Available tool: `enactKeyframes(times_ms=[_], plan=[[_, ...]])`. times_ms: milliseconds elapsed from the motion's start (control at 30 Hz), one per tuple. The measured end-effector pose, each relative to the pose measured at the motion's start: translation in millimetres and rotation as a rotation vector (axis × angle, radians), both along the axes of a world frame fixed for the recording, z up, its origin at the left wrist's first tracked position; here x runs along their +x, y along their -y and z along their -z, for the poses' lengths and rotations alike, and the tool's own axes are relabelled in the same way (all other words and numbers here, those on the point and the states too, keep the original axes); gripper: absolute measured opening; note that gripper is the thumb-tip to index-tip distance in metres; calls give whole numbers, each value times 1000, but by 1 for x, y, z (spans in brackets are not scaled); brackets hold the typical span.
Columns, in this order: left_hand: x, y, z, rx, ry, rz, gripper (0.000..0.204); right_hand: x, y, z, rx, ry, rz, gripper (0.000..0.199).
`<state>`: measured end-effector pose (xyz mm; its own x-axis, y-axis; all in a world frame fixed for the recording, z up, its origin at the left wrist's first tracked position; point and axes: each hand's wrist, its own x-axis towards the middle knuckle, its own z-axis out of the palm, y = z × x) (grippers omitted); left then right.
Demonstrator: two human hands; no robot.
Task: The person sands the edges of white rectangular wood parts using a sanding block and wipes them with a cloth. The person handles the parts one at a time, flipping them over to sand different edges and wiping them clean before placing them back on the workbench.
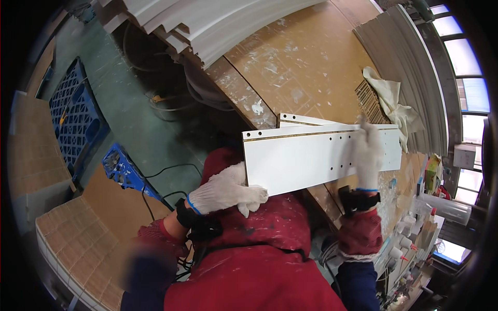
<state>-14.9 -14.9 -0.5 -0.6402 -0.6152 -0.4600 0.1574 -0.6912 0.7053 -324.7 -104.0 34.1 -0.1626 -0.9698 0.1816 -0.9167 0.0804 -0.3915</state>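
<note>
So on my feed I've got a green floor [116, 62], white-flecked brown workbench [311, 59], bright windows [463, 56] along the right.

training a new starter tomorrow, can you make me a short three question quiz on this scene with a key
1. True or false: the white-knit-gloved left hand grips the lower-left corner of the white rectangular panel with dark round holes.
2. Which crumpled thing lies beyond the white-knit-gloved right hand?
A a black plastic bag
B a cream fabric cloth
C a red wool blanket
3. On which side of the picture is the large blue lattice plastic pallet?

Key: 1 true; 2 B; 3 left.
</note>
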Motion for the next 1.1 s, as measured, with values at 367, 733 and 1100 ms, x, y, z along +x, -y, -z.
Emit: enactKeyframes(times_ms=[367, 733, 1100], plan=[[-3, 2, -5, 29, 80, 10, 30, 9, 0, 24, -152, -285, -275, 15], [1, 4, -4, -52, 64, 25, 16, 164, -36, 4, 155, 238, -898, 18], [1, -4, 12, -110, 81, 38, 15, 170, -36, -2, 198, 14, -1026, 25]])
